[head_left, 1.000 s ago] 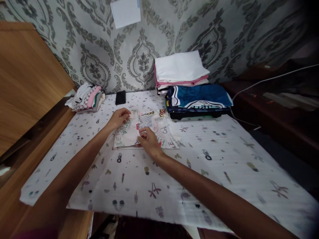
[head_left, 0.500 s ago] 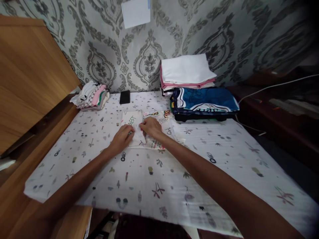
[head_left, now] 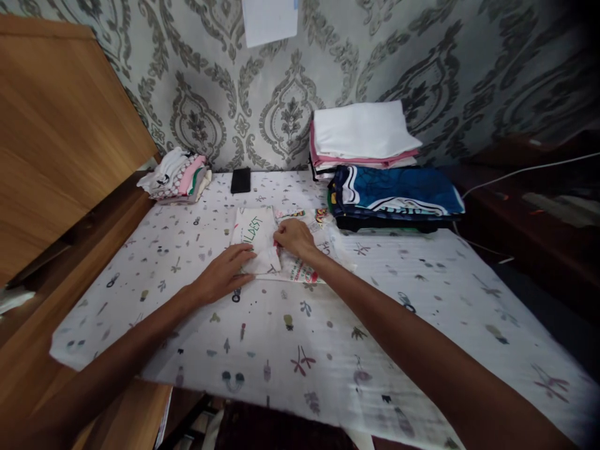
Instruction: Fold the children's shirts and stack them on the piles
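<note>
Cloth: white lettered cloth point(head_left: 267, 250) lies mid-table point(head_left: 276, 356), nearer the far edge than the near one; left panel doubled over onto the rest.
Left hand point(head_left: 222, 274): at the cloth's near-left corner, thumb spread from the fingers, fingertips resting on fabric.
Right hand point(head_left: 296, 239): thumb and forefinger appear to pinch the panel's inner edge; other fingers curled.
Panel risk: could spring back or skew if the pinch lets go while the left fingers press so lightly.
Sheet risk: the thin table covering point(head_left: 323, 325) might ruck if the cloth is dragged.
Since half a second ago: left hand has slid off the panel toward the near-left corner, uncovering more green lettering; right hand stays at the inner edge.
</note>
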Demonstrator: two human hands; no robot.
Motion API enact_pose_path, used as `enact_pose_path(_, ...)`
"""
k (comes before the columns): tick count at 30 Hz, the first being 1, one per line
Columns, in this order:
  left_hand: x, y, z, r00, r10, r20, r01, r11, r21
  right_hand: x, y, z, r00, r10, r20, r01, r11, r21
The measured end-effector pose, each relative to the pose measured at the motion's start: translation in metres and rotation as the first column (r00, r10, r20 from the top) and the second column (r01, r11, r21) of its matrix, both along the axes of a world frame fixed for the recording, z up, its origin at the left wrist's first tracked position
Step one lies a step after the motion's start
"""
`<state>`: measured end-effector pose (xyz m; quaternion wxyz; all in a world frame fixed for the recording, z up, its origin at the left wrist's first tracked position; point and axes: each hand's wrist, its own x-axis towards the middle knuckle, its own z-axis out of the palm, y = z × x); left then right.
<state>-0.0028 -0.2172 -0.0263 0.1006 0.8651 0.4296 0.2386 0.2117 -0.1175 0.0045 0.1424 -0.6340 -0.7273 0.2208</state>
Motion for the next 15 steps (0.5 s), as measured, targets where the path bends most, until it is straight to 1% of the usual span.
enact_pose_path(3,0.0,-0.006,0.005,1.0,0.019,-0.014,-0.018,1.0,0.025,0.0,0.0,-0.004,0.999,-0.004,-0.05,0.007,0.999,0.05)
enact_pose_path(6,0.003,-0.008,0.008,0.999,0.028,-0.032,-0.028,0.999,0.021,-0.002,0.001,-0.007,0.993,-0.019,-0.113,0.03,0.995,0.094)
enact_pose_path(8,0.004,-0.009,0.007,0.999,0.026,-0.041,-0.025,0.999,0.02,-0.005,0.003,-0.009,0.975,-0.05,-0.217,0.07,0.994,0.086)
enact_pose_path(10,0.004,-0.01,0.006,0.999,0.022,-0.033,-0.021,0.999,0.026,-0.009,0.006,-0.009,0.918,-0.115,-0.381,0.132,0.991,0.019)
enact_pose_path(12,0.002,-0.011,0.007,1.0,0.011,0.005,-0.011,1.0,0.026,-0.012,0.009,-0.01,0.839,-0.188,-0.51,0.175,0.982,-0.074)
enact_pose_path(14,-0.003,-0.006,0.01,0.998,0.014,0.065,-0.014,1.0,-0.005,-0.015,0.011,-0.01,0.786,-0.238,-0.57,0.175,0.971,-0.165)
enact_pose_path(15,-0.005,0.001,0.014,0.995,0.035,0.095,-0.032,0.999,-0.028,-0.016,0.011,-0.011,0.769,-0.254,-0.587,0.165,0.965,-0.202)
